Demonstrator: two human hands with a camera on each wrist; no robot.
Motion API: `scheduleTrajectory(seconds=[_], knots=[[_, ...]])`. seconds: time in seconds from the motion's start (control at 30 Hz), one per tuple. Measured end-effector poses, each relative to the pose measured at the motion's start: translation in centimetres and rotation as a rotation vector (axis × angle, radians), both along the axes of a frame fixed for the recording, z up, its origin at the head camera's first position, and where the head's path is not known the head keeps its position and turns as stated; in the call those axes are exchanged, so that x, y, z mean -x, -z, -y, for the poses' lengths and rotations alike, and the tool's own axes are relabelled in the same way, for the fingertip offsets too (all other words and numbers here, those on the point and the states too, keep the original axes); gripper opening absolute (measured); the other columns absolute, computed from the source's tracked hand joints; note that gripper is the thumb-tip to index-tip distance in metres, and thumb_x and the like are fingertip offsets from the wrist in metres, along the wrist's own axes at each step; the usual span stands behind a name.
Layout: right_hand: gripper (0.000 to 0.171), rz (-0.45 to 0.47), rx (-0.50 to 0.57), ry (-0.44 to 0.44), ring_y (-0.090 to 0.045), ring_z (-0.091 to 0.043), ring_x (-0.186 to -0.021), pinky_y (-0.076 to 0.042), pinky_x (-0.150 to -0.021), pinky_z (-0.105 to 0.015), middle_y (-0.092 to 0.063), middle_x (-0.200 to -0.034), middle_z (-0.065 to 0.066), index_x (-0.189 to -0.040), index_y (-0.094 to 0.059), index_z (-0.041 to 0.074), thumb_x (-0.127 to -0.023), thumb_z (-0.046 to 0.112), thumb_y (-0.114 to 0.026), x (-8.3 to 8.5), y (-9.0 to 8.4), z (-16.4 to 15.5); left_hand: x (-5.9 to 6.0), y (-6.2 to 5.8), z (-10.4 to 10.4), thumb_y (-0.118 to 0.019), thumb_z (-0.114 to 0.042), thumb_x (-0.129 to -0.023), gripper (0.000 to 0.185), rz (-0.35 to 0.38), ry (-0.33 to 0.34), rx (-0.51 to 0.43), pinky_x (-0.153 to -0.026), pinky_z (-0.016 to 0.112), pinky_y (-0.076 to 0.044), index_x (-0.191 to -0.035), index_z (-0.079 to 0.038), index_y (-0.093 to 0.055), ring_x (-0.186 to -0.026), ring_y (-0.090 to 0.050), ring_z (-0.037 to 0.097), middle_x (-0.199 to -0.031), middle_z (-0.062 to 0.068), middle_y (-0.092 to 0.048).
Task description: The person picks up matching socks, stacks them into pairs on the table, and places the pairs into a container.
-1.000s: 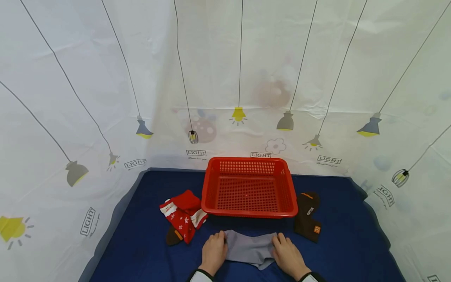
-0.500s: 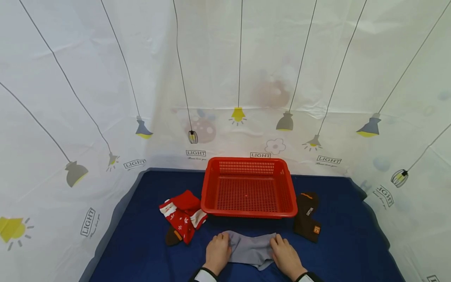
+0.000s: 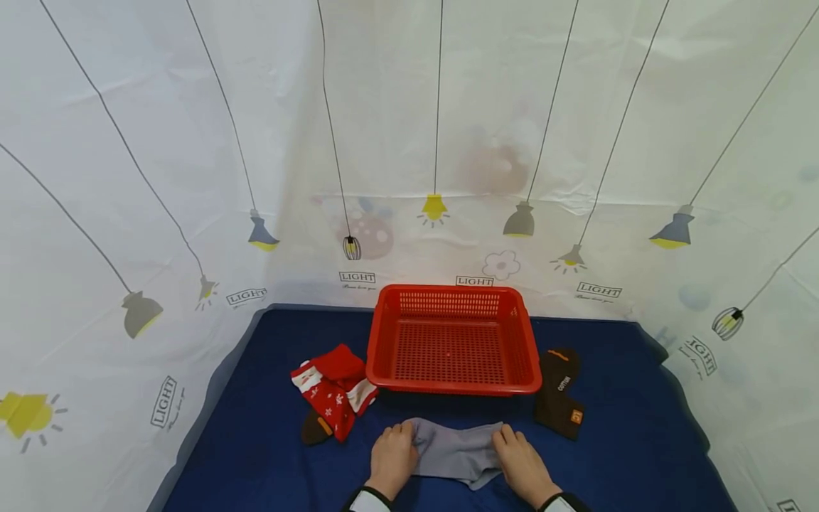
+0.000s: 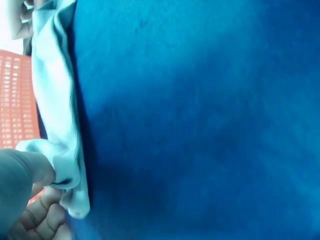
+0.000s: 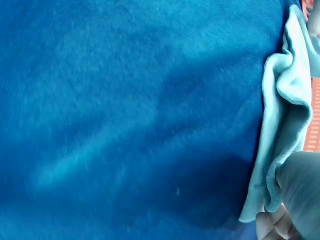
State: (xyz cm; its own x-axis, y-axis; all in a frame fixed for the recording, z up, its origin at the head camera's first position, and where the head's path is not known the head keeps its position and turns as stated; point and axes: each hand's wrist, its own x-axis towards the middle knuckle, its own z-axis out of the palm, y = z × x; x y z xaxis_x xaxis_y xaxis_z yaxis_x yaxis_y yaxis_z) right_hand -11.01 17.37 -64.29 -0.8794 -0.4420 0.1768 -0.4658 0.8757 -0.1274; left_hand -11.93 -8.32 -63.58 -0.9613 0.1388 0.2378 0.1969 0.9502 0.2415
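i have the grey cloth [image 3: 454, 454] stretched between the left hand [image 3: 392, 455] and the right hand [image 3: 521, 462], just in front of the red basket [image 3: 453, 387]. each grip is narrow, pinching one end. on the blue desk [image 3: 640, 441] i see red patterned socks [image 3: 340, 364] left of the basket and a brown sock [image 3: 554, 398] right of it.

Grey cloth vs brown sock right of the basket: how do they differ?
Colour: the grey cloth is pale; the brown sock is dark with orange and white marks.
Contact: the left hand and right hand grip the grey cloth's ends; neither touches the brown sock.
Surface: grey cloth rumpled; brown sock flatter.
Shared: both fabric.
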Motion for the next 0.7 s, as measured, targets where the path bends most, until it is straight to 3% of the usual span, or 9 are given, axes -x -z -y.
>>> scheduleTrajectory(seconds=[0.17, 0.27, 0.37, 0.7], knots=[[0.029, -0.091, -0.001, 0.0, -0.041, -0.018, -0.06, -0.034, -0.047, -0.029, -0.043, -0.08, -0.005, -0.082, -0.049, 0.009, -0.067, -0.003, -0.07, 0.4, -0.4, -0.6, 0.1, -0.3, 0.8, -0.07, -0.006, -0.059, 0.025, -0.098, -0.04, -0.023, -0.048, 0.038, -0.041, -0.067, -0.012, -0.046, -0.056, -0.052, 0.025, -0.061, 0.006, -0.053], [0.028, -0.1, 0.001, -0.001, -0.042, -0.019, -0.06, -0.034, -0.047, -0.03, -0.042, -0.08, -0.005, -0.082, -0.049, 0.008, -0.068, -0.003, -0.07, 0.6, -0.5, -0.8, 0.1, -0.2, 1.1, -0.069, -0.004, -0.055, 0.028, -0.18, -0.031, -0.037, -0.045, 0.037, -0.038, -0.066, -0.011, -0.045, -0.052, -0.05, 0.025, -0.059, 0.006, -0.051], [0.026, -0.09, -0.002, -0.002, -0.042, -0.02, -0.061, -0.034, -0.048, -0.03, -0.042, -0.08, -0.005, -0.083, -0.049, 0.008, -0.069, -0.002, -0.069, 0.7, -0.5, -0.8, 0.1, -0.1, 1.1, -0.069, -0.003, -0.054, 0.029, -0.211, -0.021, -0.046, -0.044, 0.037, -0.036, -0.065, -0.012, -0.044, -0.05, -0.048, 0.024, -0.057, 0.005, -0.049], [0.023, -0.082, 0.008, -0.002, -0.041, -0.018, -0.061, -0.031, -0.048, -0.028, -0.04, -0.078, -0.003, -0.081, -0.048, 0.011, -0.073, 0.004, -0.069, 0.6, 0.3, -0.9, 0.1, 0.5, 1.3, -0.072, -0.009, -0.065, 0.025, -0.027, -0.051, -0.011, -0.049, 0.035, -0.041, -0.069, -0.013, -0.048, -0.058, -0.052, 0.023, -0.065, 0.004, -0.052]])
